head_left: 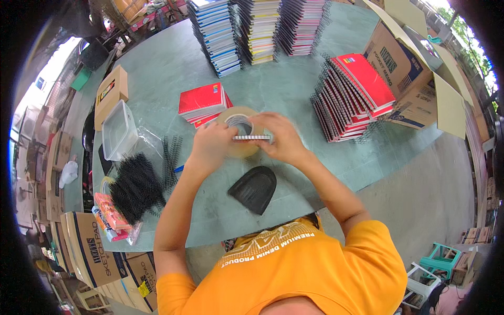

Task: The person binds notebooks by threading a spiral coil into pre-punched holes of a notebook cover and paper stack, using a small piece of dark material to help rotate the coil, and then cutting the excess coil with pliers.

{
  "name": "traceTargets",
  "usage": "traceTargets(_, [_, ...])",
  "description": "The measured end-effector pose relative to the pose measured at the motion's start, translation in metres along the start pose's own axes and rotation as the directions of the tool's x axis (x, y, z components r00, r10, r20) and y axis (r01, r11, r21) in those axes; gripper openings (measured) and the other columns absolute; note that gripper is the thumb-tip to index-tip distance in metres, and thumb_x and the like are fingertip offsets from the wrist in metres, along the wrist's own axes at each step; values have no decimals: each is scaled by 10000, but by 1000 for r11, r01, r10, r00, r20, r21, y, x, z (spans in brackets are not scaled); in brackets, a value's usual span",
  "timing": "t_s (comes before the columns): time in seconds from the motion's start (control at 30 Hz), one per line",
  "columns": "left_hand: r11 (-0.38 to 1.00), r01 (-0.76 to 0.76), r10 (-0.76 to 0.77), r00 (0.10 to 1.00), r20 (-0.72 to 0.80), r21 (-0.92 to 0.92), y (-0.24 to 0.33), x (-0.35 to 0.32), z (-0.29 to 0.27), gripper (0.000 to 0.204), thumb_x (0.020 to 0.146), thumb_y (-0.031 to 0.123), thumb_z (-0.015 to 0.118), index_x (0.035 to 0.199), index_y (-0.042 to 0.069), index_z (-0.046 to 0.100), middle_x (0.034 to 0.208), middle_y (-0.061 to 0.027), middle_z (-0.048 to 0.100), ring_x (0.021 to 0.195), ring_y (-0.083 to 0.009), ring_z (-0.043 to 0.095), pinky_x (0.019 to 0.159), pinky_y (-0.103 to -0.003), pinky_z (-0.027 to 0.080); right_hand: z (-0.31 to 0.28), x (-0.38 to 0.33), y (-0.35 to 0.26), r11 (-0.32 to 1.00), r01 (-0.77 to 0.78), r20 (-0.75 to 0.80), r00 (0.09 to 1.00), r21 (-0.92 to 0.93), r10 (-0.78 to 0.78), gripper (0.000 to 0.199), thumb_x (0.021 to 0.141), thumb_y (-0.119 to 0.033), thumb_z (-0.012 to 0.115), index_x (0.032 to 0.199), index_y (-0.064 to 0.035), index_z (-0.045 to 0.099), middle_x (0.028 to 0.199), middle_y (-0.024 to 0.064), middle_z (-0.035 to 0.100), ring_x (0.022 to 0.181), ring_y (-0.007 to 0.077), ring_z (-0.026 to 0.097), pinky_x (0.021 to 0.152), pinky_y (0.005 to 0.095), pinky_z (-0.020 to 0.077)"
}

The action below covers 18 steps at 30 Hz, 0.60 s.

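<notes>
In the head view, a small spiral-bound pad (pixel 252 137) could slip or bend its wire edge should either grip loosen or squeeze unevenly, as a worker's left hand (pixel 210 145) and right hand (pixel 282 138) pinch it between them, overlapping a tan tape roll (pixel 243 151) above the desk (pixel 157 58).
</notes>
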<state>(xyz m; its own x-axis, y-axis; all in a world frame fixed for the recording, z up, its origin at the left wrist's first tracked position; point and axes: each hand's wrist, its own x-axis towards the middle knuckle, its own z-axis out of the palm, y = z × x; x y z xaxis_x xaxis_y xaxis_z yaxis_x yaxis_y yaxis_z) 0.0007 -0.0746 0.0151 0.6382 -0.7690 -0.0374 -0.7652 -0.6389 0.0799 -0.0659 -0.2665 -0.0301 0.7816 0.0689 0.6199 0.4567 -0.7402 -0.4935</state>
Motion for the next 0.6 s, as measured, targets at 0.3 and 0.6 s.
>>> traceTargets(0.3, [928, -154, -172, 630, -757, -338, 13, -11, -31, 408, 764, 108, 682, 1157, 70, 581, 1084, -151, 579, 1028, -304, 536, 914, -378, 394, -201, 40, -42, 866, 56, -258, 943, -498, -210, 455, 736, 28, 540, 1175, -79, 591, 1160, 129, 607, 1091, 289, 567, 940, 374, 431])
traceTargets(0.6, [932, -192, -67, 741, -668, -307, 27, -4, 9, 372, 708, 163, 731, 1051, 81, 615, 1046, -100, 580, 990, -273, 544, 853, -384, 428, -196, -13, -4, 744, -171, -100, 985, -646, 140, 452, 919, -378, 478, 1254, -77, 517, 1337, 146, 461, 1286, 304, 372, 1061, 428, 267])
